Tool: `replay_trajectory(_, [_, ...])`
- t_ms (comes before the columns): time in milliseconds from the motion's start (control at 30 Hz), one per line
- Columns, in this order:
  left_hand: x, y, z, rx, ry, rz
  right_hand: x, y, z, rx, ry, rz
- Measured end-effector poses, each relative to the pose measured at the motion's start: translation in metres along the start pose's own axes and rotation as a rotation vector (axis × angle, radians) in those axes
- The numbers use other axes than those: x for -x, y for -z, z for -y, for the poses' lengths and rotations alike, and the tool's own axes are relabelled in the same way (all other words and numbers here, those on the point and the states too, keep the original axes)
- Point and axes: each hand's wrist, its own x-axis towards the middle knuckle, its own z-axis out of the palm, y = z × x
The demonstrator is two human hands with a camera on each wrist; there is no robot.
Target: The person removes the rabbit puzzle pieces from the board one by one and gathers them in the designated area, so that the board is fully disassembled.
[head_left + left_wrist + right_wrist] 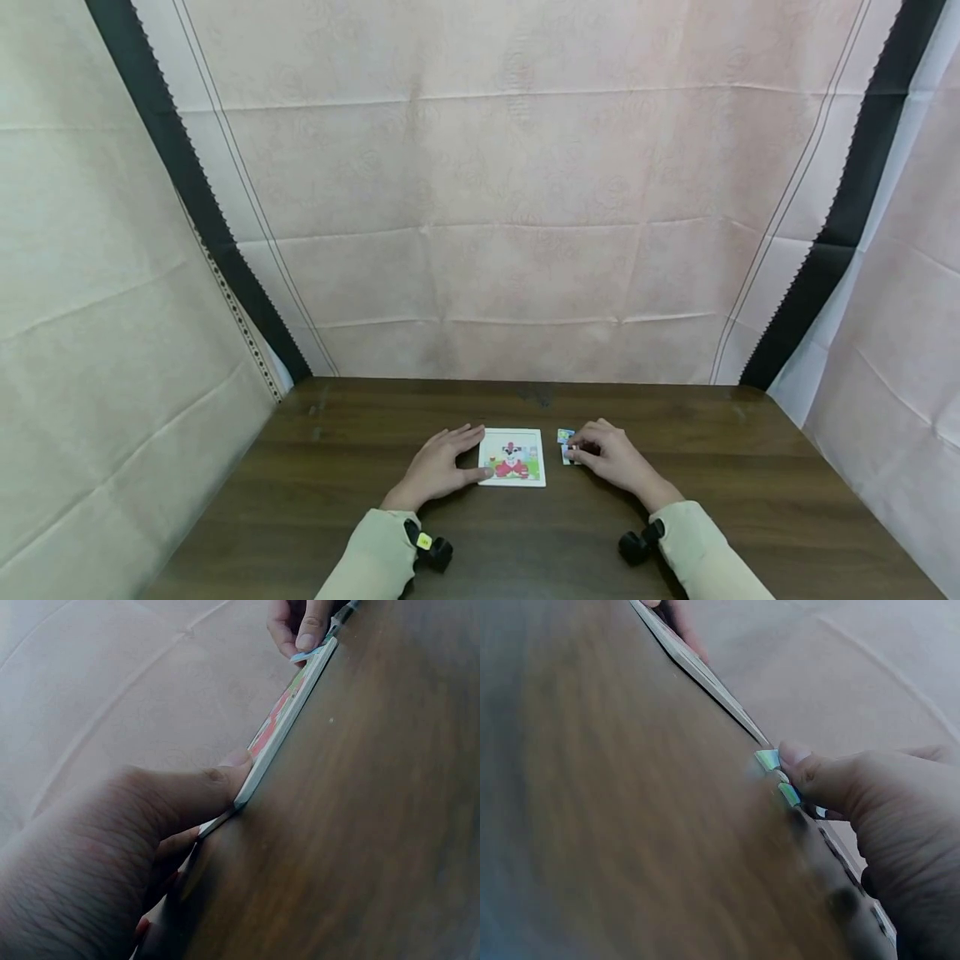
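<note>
A white-framed picture puzzle board [525, 436] with a red-and-white cartoon figure lies flat on the brown table. At its left side, my left hand [442, 468] rests with fingers fairly straight, fingertips by the far corner and the thumb [232, 769] on the near corner. Just right of the board, my right hand [617, 458] pinches a small blue-green puzzle piece [767, 759] between thumb and fingers. Another small colourful piece [566, 436] lies beside that hand's fingertips. The right palm side is partly hidden in the head view.
The wooden table [360, 467] extends around the board on all sides. Pale cloth walls [525, 250] with dark strips stand behind it and to both sides. Each wrist carries a small black camera [634, 547] close above the tabletop.
</note>
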Motion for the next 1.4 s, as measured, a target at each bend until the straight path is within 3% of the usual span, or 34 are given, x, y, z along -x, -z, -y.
replay_trajectory(433, [0.002, 0.002, 0.006, -0.002, 0.009, -0.009, -0.009, -0.009, 0.010, 0.025, -0.015, 0.058])
replay_trajectory(833, [0.001, -0.005, 0.001, -0.004, 0.006, 0.007, 0.003, -0.010, 0.005, -0.005, -0.013, 0.027])
replay_trajectory(1400, [0.000, -0.005, 0.002, -0.005, 0.009, -0.003, -0.001, -0.007, 0.010, -0.012, 0.022, 0.008])
